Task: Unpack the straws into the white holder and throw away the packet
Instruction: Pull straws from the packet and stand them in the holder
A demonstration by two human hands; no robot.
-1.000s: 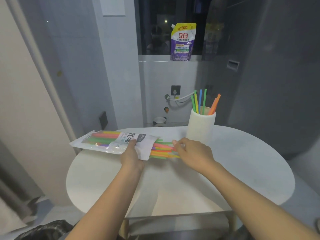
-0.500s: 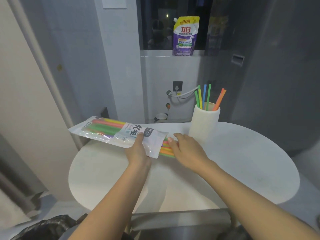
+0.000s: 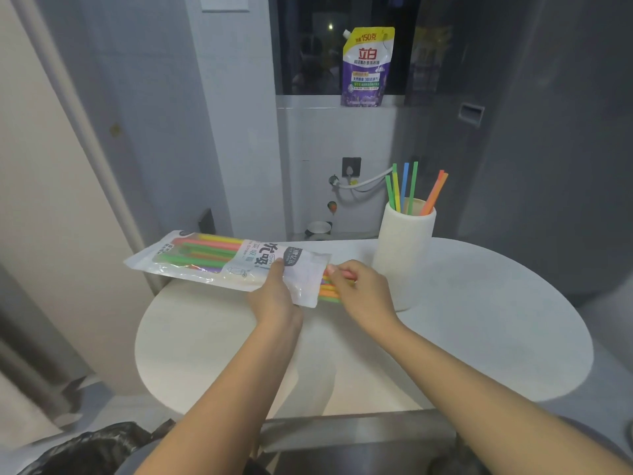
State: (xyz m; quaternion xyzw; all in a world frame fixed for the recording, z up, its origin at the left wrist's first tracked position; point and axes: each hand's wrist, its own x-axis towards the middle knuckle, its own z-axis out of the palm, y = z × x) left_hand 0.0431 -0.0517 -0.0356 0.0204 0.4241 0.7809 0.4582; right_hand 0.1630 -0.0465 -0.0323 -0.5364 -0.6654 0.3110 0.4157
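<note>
A clear plastic packet [image 3: 219, 260] full of coloured straws is held level above the round white table [image 3: 479, 330]. My left hand [image 3: 277, 296] grips the packet near its open right end. Straw ends [image 3: 329, 291] stick out of that opening, and my right hand [image 3: 363, 293] pinches a pink one there. The white holder [image 3: 404, 252] stands on the table just right of my hands, with several green, yellow, blue and orange straws [image 3: 407, 190] upright in it.
A purple and yellow detergent pouch [image 3: 366, 68] stands on the window ledge behind. A black bin bag [image 3: 89, 450] lies on the floor at lower left. A hose and wall fitting [image 3: 352, 180] are behind the table.
The packet has risen and shifted left with my left hand. My right hand has closed in on the packet's opening, so less of the straws shows outside it.
</note>
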